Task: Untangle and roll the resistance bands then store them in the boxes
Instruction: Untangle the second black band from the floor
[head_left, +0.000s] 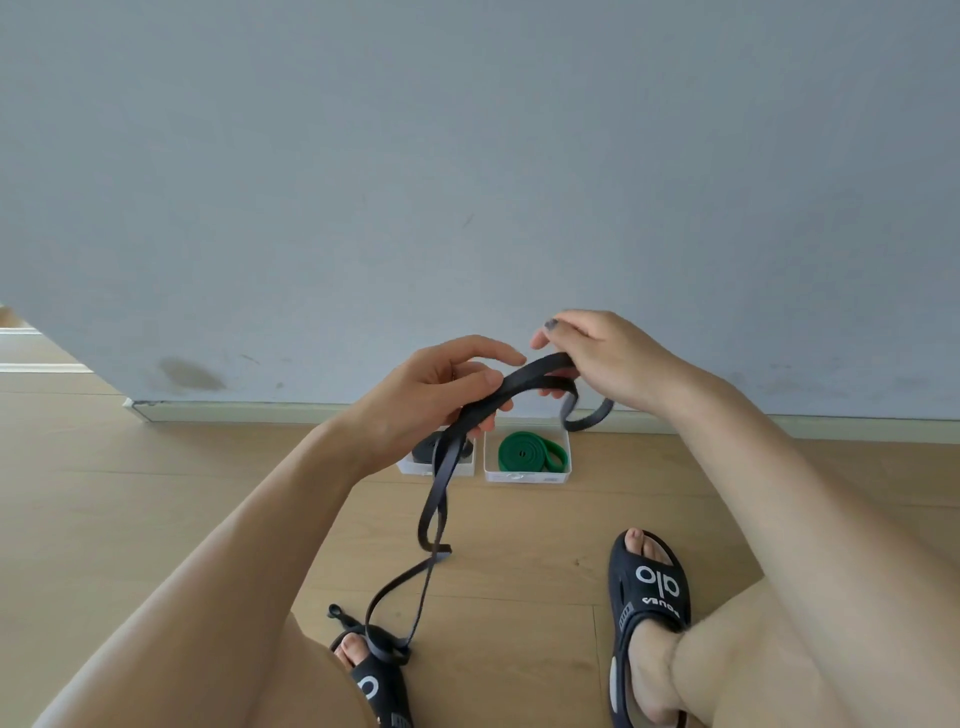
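1. Head view, closest to the wearer: two bare knees and two feet in black sandals, the left sandal (382, 680) and the right sandal (649, 618), on a pale wood floor (156, 493).
2. A long black resistance band (434, 514) trails down from the hands, twists in mid-air and ends at the toe of the left sandal.
3. Above that, the left hand (431, 395) has a clenched grip on the band, thumb on top and fingers curled beneath it.
4. Just beside it, the right hand (602, 358) grasps the same band, with a short loop hanging below that grip.
5. Beyond and below both grips, two white boxes sit side by side on the floor against the wall (467, 156): the left box (410, 467) holds a rolled black band (431, 449), and the right box (527, 475) holds a rolled green band (527, 452).
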